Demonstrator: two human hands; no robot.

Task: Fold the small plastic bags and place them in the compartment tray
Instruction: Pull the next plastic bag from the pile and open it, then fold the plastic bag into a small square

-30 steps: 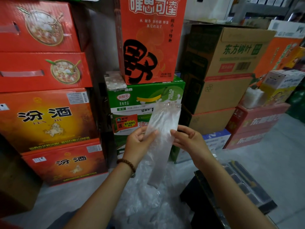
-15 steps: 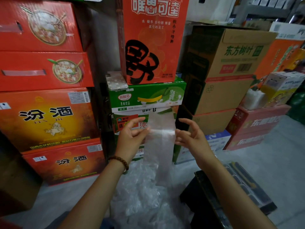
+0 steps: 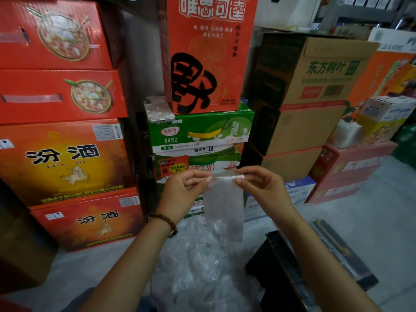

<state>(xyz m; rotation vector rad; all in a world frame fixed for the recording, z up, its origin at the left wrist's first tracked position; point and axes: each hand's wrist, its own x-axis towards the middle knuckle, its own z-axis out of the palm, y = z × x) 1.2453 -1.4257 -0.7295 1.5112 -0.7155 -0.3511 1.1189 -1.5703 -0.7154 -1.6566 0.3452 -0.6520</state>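
Fingers (image 3: 198,180) of the left hand (image 3: 182,192) and the right hand (image 3: 263,188) are pinched on the two top corners of a small plastic bag (image 3: 225,206), so it's held up flat and hung straight down between them. Just below the fingers a heap of clear bags (image 3: 198,264) is piled, and the black compartment tray (image 3: 337,260) is seen lower right, beside the right forearm.

The right forearm (image 3: 310,262) covers the near-left part of the dark compartment tray (image 3: 360,271), whose cells are too dim to count. The heap of crumpled clear plastic bags (image 3: 198,266) runs off the near edge. The translucent small plastic bag (image 3: 225,206) veils the print on the green-and-white milk carton (image 3: 202,163) behind it. The left edge cuts the red cartons (image 3: 45,95).
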